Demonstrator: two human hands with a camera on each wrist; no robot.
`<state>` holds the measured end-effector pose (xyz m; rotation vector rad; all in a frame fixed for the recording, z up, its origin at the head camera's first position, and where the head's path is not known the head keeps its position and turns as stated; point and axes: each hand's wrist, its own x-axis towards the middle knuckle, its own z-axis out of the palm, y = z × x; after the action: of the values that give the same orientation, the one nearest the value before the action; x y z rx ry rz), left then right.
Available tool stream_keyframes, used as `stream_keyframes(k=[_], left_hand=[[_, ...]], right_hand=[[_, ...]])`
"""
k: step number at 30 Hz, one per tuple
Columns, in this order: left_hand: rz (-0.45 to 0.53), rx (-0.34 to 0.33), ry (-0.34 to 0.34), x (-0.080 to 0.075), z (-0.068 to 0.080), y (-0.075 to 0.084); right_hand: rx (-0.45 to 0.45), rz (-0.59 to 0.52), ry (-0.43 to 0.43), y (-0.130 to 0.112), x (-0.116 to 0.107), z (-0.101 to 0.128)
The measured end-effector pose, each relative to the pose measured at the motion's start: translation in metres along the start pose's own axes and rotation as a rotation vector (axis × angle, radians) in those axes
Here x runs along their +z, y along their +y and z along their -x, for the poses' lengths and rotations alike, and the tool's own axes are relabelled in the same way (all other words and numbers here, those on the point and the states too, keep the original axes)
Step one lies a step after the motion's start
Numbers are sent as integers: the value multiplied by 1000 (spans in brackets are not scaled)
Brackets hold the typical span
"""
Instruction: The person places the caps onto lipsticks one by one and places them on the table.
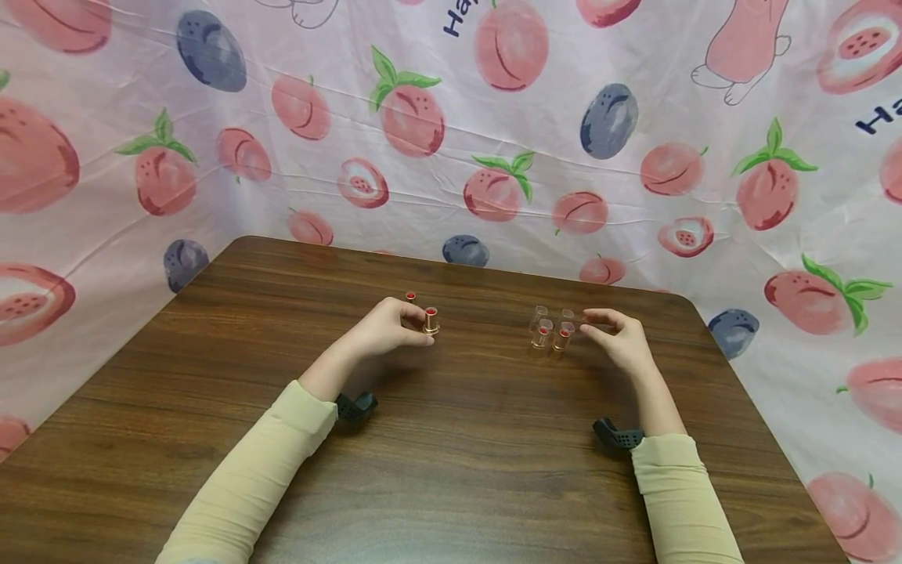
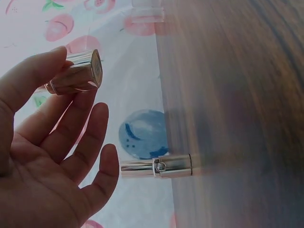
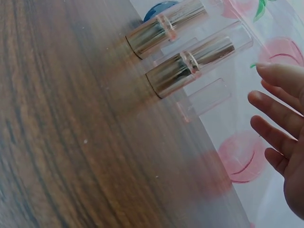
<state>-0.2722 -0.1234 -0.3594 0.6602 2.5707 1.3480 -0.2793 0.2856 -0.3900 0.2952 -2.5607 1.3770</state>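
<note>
Left hand (image 1: 386, 327) pinches a gold lipstick tube w/ red tip (image 1: 431, 319), mid desk (image 1: 451, 470). Right hand (image 1: 620, 341), fingers relaxed, steadies the clear acrylic slotted holder (image 1: 553, 333) near the far edge. IMO keep the tube upright and go slow.

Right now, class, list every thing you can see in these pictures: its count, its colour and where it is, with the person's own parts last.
held lipstick: one, gold with red top, pinched in left hand.
standing lipstick: one, gold and red, on table behind left hand.
clear holder: one, transparent, on table by right hand.
lipsticks in holder: two, gold and red, front slots.
table: one, dark brown wood.
backdrop cloth: one, pink with peach and blueberry print, behind table.
left hand: one, grips the held lipstick.
right hand: one, fingers relaxed, beside holder.
</note>
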Motion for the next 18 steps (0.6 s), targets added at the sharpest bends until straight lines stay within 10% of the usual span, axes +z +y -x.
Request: stream_keyframes(k=[18], left_hand=[[42, 80, -6, 10, 2, 12]], right_hand=[[66, -27, 66, 23, 16, -12]])
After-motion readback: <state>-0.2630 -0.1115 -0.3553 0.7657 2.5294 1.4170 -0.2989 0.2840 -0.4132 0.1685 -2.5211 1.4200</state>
